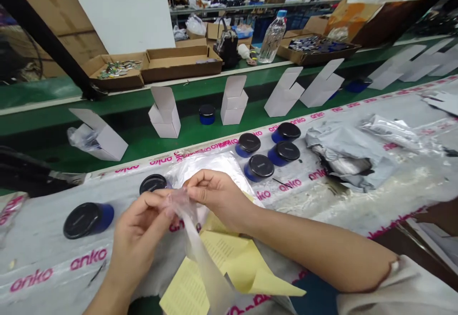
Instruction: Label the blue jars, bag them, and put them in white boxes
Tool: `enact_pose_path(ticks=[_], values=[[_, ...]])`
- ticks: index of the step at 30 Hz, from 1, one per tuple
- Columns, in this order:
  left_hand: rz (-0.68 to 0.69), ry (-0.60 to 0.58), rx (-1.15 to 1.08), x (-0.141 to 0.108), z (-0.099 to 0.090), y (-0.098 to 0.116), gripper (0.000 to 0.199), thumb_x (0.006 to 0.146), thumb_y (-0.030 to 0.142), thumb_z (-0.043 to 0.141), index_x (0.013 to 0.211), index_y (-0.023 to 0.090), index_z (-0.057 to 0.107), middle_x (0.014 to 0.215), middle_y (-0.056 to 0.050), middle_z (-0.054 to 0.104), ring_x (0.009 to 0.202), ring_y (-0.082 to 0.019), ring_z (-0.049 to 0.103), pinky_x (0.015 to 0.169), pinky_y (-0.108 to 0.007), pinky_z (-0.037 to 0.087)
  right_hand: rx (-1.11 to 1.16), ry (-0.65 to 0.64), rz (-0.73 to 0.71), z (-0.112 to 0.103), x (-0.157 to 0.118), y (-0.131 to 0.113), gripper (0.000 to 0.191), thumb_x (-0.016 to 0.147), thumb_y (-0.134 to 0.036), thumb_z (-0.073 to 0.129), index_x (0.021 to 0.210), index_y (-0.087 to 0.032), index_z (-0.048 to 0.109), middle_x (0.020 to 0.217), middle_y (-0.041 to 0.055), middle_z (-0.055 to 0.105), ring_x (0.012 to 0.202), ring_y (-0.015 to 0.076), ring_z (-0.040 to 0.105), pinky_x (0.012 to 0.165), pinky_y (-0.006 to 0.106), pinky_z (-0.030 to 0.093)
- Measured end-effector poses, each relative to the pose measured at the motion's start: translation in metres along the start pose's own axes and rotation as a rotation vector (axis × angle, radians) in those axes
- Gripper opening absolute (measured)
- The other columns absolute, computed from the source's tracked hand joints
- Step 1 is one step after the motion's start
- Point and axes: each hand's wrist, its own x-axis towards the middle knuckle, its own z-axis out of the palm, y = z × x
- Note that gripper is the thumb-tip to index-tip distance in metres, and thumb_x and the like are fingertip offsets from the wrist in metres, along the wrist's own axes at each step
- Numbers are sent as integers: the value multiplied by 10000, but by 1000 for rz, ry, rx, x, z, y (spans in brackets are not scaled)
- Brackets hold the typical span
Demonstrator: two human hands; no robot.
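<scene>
Between both hands is a thin translucent plastic bag (200,253), its upper edge pinched and the rest hanging down. My left hand (141,226) grips it with thumb and fingers from the left. On the other side, my right hand (220,198) pinches the same edge between thumb and index finger. Below the bag lie yellow printed sheets (246,260), partly folded. A stack of clear plastic bags (225,167) rests just behind my right hand. Close to my left hand stands a blue jar with a black lid (152,183), and another blue jar (88,219) lies tilted farther left.
Several blue jars (260,167) stand right of the hands on the covered table (118,262). Open white boxes (234,102) line the green conveyor (193,136) behind. Torn grey packaging (352,155) lies at right. Farther back are cardboard trays (181,64) and a water bottle (272,38).
</scene>
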Motion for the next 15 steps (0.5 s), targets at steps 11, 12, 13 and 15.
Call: enact_pose_path(ticks=[11, 12, 13, 15], values=[[-471, -152, 175, 8, -46, 41, 271, 886, 416, 717, 872, 176, 591, 667, 18, 631, 427, -52, 480, 395, -155, 398, -427, -9, 144, 6, 17, -5, 259, 764, -383, 831, 799, -191, 661, 666, -15, 667, 610, 132, 659, 628, 278, 544], [-479, -91, 220, 8, -48, 41, 270, 896, 427, 694, 880, 184, 578, 677, 21, 636, 399, -47, 459, 373, -156, 381, -497, 7, 122, 8, 21, -3, 259, 772, -399, 805, 800, -196, 648, 688, -10, 663, 631, 151, 677, 640, 305, 569], [-480, -37, 258, 9, -49, 41, 265, 904, 432, 671, 885, 191, 564, 685, 22, 643, 375, -44, 441, 351, -158, 361, -567, 19, 99, 10, 26, 0, 252, 782, -409, 775, 801, -199, 637, 714, -4, 658, 653, 165, 687, 647, 327, 589], [-477, 46, 310, 10, -50, 40, 248, 920, 431, 627, 888, 203, 534, 669, 24, 651, 322, -42, 394, 308, -159, 301, -698, 41, 50, 13, 36, 5, 221, 803, -405, 710, 803, -201, 626, 764, 9, 643, 684, 173, 679, 631, 340, 605]])
